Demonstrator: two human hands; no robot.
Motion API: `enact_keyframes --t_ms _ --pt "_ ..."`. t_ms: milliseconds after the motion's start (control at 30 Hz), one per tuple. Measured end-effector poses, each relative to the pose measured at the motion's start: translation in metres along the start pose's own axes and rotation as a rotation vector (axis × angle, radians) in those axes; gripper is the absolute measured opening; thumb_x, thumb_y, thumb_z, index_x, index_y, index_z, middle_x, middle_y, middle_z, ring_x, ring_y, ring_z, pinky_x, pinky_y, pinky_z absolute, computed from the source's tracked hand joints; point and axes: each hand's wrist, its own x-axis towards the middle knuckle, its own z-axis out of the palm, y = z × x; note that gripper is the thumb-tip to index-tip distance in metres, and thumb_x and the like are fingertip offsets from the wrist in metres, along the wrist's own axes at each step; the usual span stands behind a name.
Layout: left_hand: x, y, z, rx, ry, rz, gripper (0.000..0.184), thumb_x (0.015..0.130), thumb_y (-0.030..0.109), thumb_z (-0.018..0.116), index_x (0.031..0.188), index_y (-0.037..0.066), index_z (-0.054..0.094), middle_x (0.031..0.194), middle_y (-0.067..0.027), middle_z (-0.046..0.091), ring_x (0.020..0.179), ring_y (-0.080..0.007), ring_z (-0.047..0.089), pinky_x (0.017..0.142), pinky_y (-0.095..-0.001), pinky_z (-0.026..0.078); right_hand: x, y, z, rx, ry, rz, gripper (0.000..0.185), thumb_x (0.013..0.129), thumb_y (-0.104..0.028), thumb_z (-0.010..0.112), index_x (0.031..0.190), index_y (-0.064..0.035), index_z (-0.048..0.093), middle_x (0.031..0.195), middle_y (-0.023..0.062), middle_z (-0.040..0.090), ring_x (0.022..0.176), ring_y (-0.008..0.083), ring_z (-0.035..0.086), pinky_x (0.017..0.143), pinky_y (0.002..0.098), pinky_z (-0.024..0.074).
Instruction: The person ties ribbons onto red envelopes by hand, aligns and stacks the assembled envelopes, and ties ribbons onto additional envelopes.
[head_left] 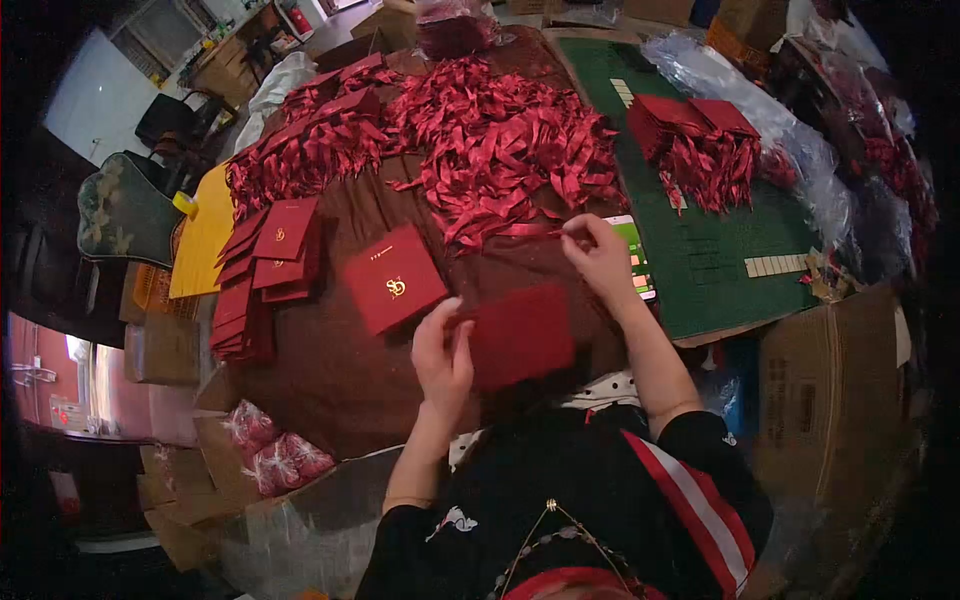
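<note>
My left hand is curled at the left edge of a dark red paper bag, which is smeared by motion; thumb and fingers seem to grip that edge. Up and to the right, my right hand has thumb and forefinger pinched at the end of a red ribbon. That ribbon lies at the near edge of a large heap of red ribbons. Just beyond my left hand, a flat red bag with a gold logo lies on the brown cloth.
Stacked red bags stand on the left. A phone lies beside my right hand. The green mat carries more red bags with ribbons. Cardboard boxes and pink-filled plastic bags flank the table.
</note>
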Motion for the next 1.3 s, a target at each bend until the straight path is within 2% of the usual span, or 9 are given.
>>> enact_keyframes --t_ms 100,233,467,700,833,867,1033,1100,1300 --pt "0.021 -0.03 0.021 0.248 -0.157 0.079 0.032 0.09 0.005 0.068 0.121 0.004 0.063 0.1 -0.0142 0.068 0.098 -0.0349 0.066 0.089 -0.0435 0.052 -0.015 -0.045 -0.02 0.334 -0.1 0.147 0.017 0.084 -0.01 0.074 0.097 -0.0029 0.067 0.085 -0.0013 0.067 0.077 0.0068 0.06 0.065 0.0219 0.046" --pt "0.017 -0.029 0.046 0.56 -0.077 0.197 0.053 0.084 0.01 0.073 0.135 0.009 0.057 0.133 -0.0175 0.055 0.119 -0.0411 0.052 0.102 -0.0481 0.043 -0.037 -0.064 -0.019 0.096 -0.152 -0.096 0.013 0.081 -0.01 0.075 0.092 -0.0069 0.07 0.088 0.0043 0.068 0.081 0.0173 0.065 0.072 0.0298 0.0508" --pt "0.0 -0.005 0.042 0.355 -0.289 0.319 0.026 0.081 0.005 0.068 0.106 0.004 0.071 0.105 -0.0118 0.066 0.101 -0.0341 0.062 0.087 -0.0445 0.051 -0.061 -0.072 0.008 0.106 -0.289 -0.231 0.015 0.08 -0.017 0.075 0.093 -0.0096 0.072 0.09 0.0081 0.068 0.083 0.0282 0.065 0.074 0.0369 0.0524" --pt "-0.003 0.005 0.044 0.296 -0.199 0.285 0.034 0.084 0.008 0.072 0.117 0.003 0.067 0.115 -0.0148 0.062 0.108 -0.0356 0.059 0.093 -0.0428 0.048 -0.072 -0.051 0.02 0.661 -0.3 0.108 0.015 0.09 -0.005 0.071 0.104 -0.0051 0.07 0.11 0.0051 0.065 0.098 0.0108 0.06 0.079 0.0242 0.0481" --pt "-0.009 -0.001 0.033 0.431 -0.073 0.125 0.044 0.083 0.021 0.078 0.121 0.006 0.062 0.11 -0.0172 0.057 0.101 -0.0365 0.057 0.087 -0.0456 0.048 -0.047 -0.058 -0.034 1.094 -0.074 0.223 0.013 0.097 -0.001 0.061 0.11 -0.0021 0.062 0.109 0.0111 0.07 0.103 0.0185 0.065 0.101 0.0363 0.0487" --pt "-0.012 -0.003 0.028 0.497 -0.073 0.03 0.041 0.084 0.024 0.078 0.117 0.006 0.062 0.107 -0.0168 0.057 0.099 -0.0364 0.058 0.085 -0.0455 0.048 -0.043 -0.062 -0.041 1.117 0.008 -0.028 0.014 0.095 0.0 0.061 0.109 -0.0017 0.06 0.101 0.0107 0.068 0.102 0.0225 0.065 0.1 0.042 0.0489" --pt "-0.029 -0.036 0.026 0.649 -0.157 -0.187 0.055 0.075 0.041 0.085 0.11 0.005 0.061 0.099 -0.0149 0.06 0.095 -0.0367 0.06 0.08 -0.0457 0.05 -0.046 -0.093 -0.059 0.773 -0.178 -0.349 0.018 0.089 0.006 0.062 0.106 -0.0002 0.06 0.099 0.0114 0.061 0.088 0.0215 0.064 0.085 0.0368 0.0532" --pt "-0.035 -0.046 0.032 0.657 -0.135 -0.134 0.059 0.072 0.043 0.085 0.11 0.005 0.061 0.099 -0.0149 0.06 0.094 -0.0367 0.06 0.079 -0.0461 0.05 -0.059 -0.095 -0.038 0.718 -0.343 -0.157 0.022 0.087 0.008 0.067 0.107 -0.0008 0.064 0.103 0.0114 0.06 0.087 0.0207 0.064 0.079 0.0313 0.0536" --pt "-0.034 -0.047 0.036 0.567 -0.065 -0.112 0.051 0.077 0.023 0.082 0.117 0.005 0.057 0.099 -0.015 0.059 0.095 -0.0369 0.058 0.082 -0.0455 0.048 -0.065 -0.046 0.05 0.065 -0.414 -0.248 0.018 0.089 -0.008 0.07 0.106 -0.0048 0.069 0.099 0.0133 0.071 0.085 0.0259 0.071 0.077 0.036 0.0574"
